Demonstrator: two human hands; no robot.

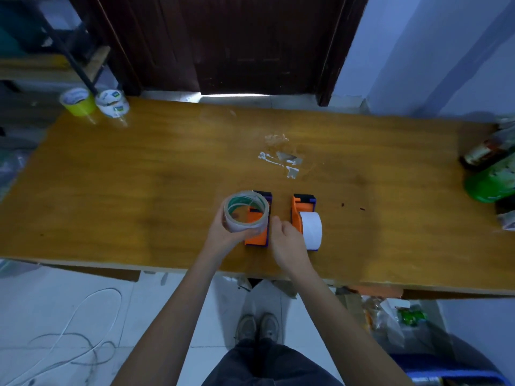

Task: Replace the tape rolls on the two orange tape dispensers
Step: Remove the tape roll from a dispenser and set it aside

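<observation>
Two orange tape dispensers stand side by side near the front of the wooden table [139, 176]. My left hand [223, 232] grips a clear tape roll [246, 211] with a green-lined core, held just over the left dispenser [257, 232], whose spindle shows through the roll's hole. My right hand [287, 246] rests between the dispensers with fingers curled, touching the left dispenser's right side; whether it grips it I cannot tell. The right dispenser [298, 210] carries a white tape roll [312, 229].
A yellow tape roll [78, 101] and a white printed tape roll [113, 103] stand at the table's far left corner. Tape scraps [281, 157] are stuck mid-table. Bottles and a green container [490, 179] crowd the right edge. Cables lie on the floor.
</observation>
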